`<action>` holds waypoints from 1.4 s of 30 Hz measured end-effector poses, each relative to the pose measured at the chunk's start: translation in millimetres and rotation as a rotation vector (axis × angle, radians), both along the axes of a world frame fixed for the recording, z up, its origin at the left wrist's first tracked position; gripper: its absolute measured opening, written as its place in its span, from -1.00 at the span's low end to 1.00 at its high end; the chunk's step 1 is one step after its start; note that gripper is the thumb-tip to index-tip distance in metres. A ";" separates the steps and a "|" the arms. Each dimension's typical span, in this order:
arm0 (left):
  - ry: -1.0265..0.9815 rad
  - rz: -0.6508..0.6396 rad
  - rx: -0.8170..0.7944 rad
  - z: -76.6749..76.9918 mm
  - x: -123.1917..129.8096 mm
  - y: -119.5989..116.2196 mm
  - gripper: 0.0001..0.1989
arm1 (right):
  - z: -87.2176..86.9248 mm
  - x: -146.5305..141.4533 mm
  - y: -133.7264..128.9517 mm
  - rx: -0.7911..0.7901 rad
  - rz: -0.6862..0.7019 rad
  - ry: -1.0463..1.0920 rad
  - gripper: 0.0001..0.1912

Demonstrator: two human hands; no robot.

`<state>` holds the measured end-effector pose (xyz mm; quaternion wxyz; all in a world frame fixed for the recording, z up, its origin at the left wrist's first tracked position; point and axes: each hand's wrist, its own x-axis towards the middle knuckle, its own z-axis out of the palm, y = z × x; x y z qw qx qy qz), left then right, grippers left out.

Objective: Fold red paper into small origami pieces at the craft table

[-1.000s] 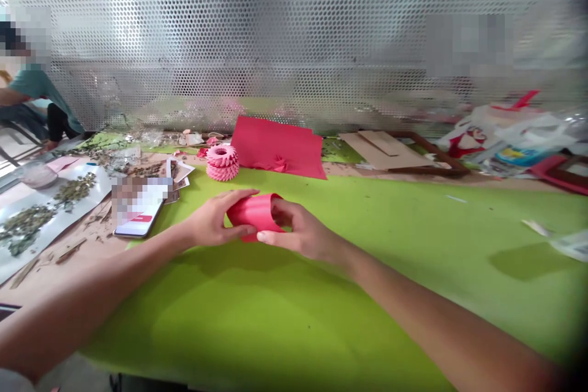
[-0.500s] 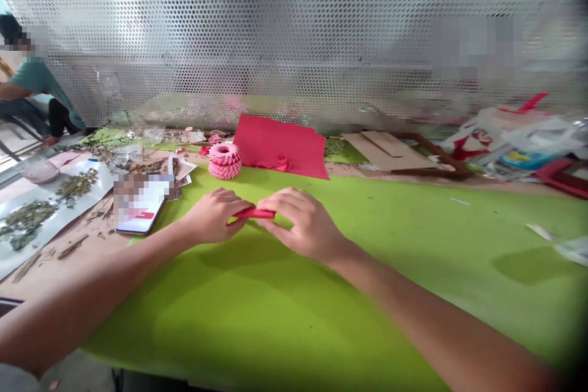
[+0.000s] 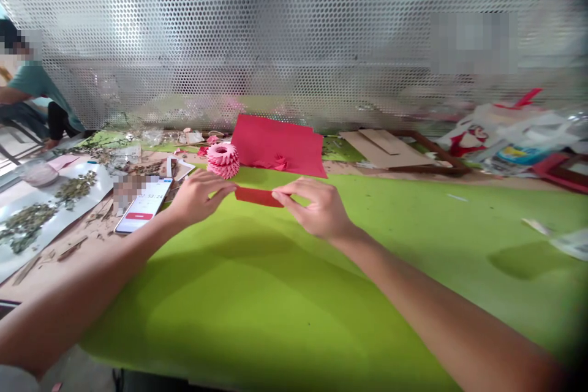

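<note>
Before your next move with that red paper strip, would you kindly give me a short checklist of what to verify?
Right hand pinching the right end of the red paper strip: ok.
Left hand gripping the strip's left end: cannot tell, the contact is hard to see.
Strip pressed flat, not curled: ok.
Pink folded-paper ring upright and apart from the left hand: ok.
Phone beside the left wrist, not under it: ok.
Red paper sheet apart from the strip: ok.
</note>
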<state>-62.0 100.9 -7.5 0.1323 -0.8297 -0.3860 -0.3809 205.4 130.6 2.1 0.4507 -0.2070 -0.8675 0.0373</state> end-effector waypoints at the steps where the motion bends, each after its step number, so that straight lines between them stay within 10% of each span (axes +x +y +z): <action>1: 0.016 0.051 0.042 2.3 -4.5 2.1 -0.76 | 0.7 2.0 2.6 0.009 -0.023 0.007 -0.89; 19: 0.346 0.029 0.132 1.3 39.1 -24.7 -0.78 | -6.1 -15.2 -19.3 0.157 0.010 -0.243 -0.87; 29: 0.159 0.321 0.237 22.0 -11.5 -6.0 -0.80 | 7.6 2.4 -4.3 0.225 -0.157 -0.074 -0.87; 42: 0.355 0.051 0.107 -7.4 31.8 -19.7 -0.77 | -6.8 -11.2 -13.8 0.189 -0.089 -0.321 -0.79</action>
